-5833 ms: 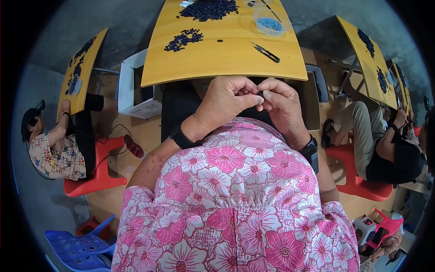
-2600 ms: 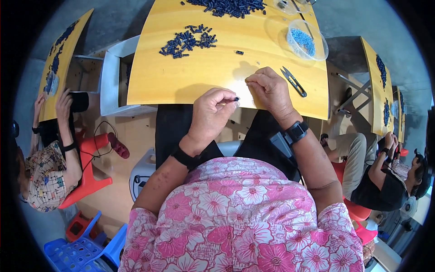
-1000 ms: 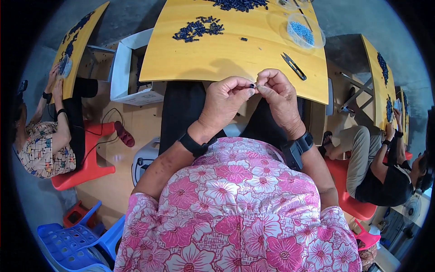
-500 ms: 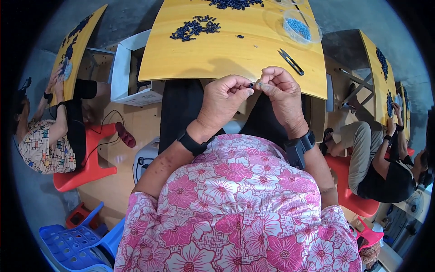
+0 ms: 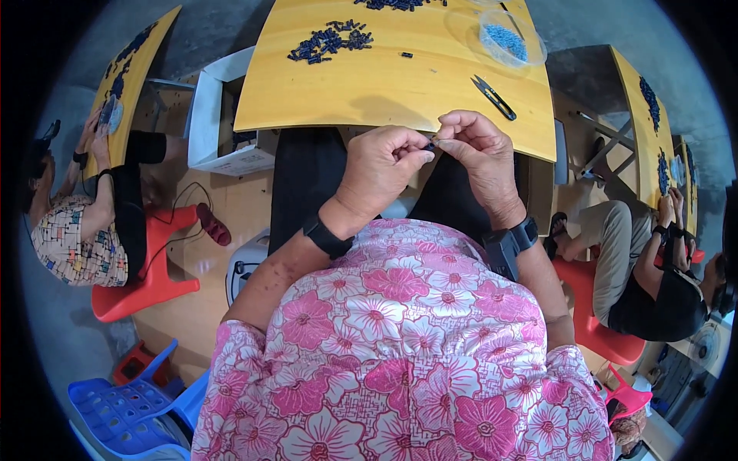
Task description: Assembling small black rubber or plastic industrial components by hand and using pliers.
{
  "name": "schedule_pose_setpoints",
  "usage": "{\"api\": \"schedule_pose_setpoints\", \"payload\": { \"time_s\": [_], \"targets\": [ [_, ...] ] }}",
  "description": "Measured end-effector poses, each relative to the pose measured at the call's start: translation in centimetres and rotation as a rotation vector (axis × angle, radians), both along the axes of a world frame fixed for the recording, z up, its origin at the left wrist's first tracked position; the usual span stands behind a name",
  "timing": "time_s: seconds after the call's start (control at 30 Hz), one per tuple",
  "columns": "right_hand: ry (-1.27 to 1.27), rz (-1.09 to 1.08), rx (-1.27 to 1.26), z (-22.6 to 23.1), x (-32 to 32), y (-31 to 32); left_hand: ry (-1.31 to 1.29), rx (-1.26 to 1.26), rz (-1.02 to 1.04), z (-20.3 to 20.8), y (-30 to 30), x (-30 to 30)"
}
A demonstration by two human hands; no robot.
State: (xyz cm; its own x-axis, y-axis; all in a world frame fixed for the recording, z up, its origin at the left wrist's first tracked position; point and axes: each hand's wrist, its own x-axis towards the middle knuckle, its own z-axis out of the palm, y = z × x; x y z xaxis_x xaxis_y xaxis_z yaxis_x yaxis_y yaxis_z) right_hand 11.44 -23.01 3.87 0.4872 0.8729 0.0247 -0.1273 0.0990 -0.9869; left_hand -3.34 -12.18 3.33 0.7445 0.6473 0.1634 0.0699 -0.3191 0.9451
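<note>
Over my lap, by the near edge of the yellow table (image 5: 307, 107), my two hands meet fingertip to fingertip. My left hand (image 5: 388, 165) pinches a small black cylindrical piece (image 5: 429, 146) between thumb and forefinger. Against its end press the closed thumb and forefinger of my right hand (image 5: 480, 157); whatever they hold is too small to make out. On the table lie a heap of similar black pieces (image 5: 330, 42) and a single black piece (image 5: 406, 54). Black thread snips (image 5: 493, 97) rest to the right, below a clear round tub of small blue pieces (image 5: 507, 42).
Another heap of black pieces (image 5: 396, 3) lies at the far edge. A white open box (image 5: 231, 157) stands left of my legs. People sit at yellow tables on both sides, on red stools (image 5: 146, 269). A blue plastic chair (image 5: 123, 407) stands at lower left.
My fingertips have come closer together around the black piece. My head view has shifted slightly. At the right, the other person's hands have moved a little lower.
</note>
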Motion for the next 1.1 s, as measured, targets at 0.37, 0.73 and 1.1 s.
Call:
{"api": "schedule_pose_setpoints", "payload": {
  "time_s": [0.37,0.73,1.1],
  "targets": [
    [-0.094,0.015,-0.022,-0.04,-0.15,0.09,0.009,0.086,0.005,0.48,-0.01,-0.06],
    [-0.152,0.049,-0.002,-0.02,-0.61,0.09,-0.042,0.047,0.06,-0.17,-0.24,0.05],
    [-0.428,-0.032,-0.01,0.15,-0.91,-0.09,-0.026,-0.09,0.016,-0.1,-0.02,-0.29]
  ]
}}
